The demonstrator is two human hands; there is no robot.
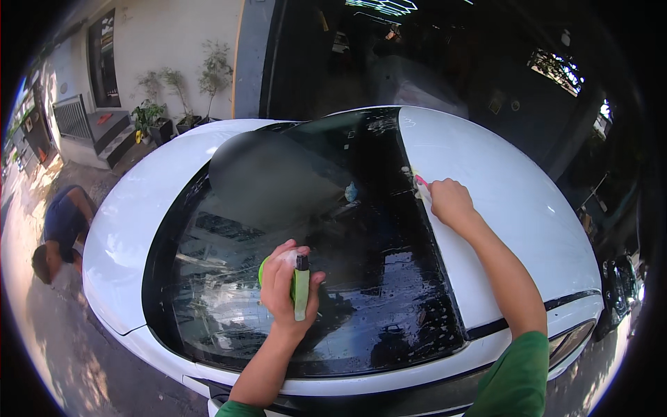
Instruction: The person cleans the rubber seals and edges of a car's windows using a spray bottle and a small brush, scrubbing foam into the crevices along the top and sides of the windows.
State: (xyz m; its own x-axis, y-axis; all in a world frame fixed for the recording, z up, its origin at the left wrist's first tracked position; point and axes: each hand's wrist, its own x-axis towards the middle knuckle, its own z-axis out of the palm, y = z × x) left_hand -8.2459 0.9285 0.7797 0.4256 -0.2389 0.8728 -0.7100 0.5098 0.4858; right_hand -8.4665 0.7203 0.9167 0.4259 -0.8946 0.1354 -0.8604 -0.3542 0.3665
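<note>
A white car fills the middle, with its wet, dark windshield (389,278) facing me. My left hand (283,285) is closed around a bright green object with a flat, pale green side and a black end (301,292), just over the glass. White foam sits on its fingers; the object's kind is partly hidden. My right hand (451,201) grips a slim brush-like tool with a white and pink handle (422,186), held to the seam between windshield and roof. Its working end is too small to make out. Suds and drops spot the glass.
The white roof (486,181) lies to the right and the hood (132,208) to the left. Another person (66,222) bends low beside the car's front. Potted plants (163,125) stand by steps and a pale wall. A dark garage opens behind.
</note>
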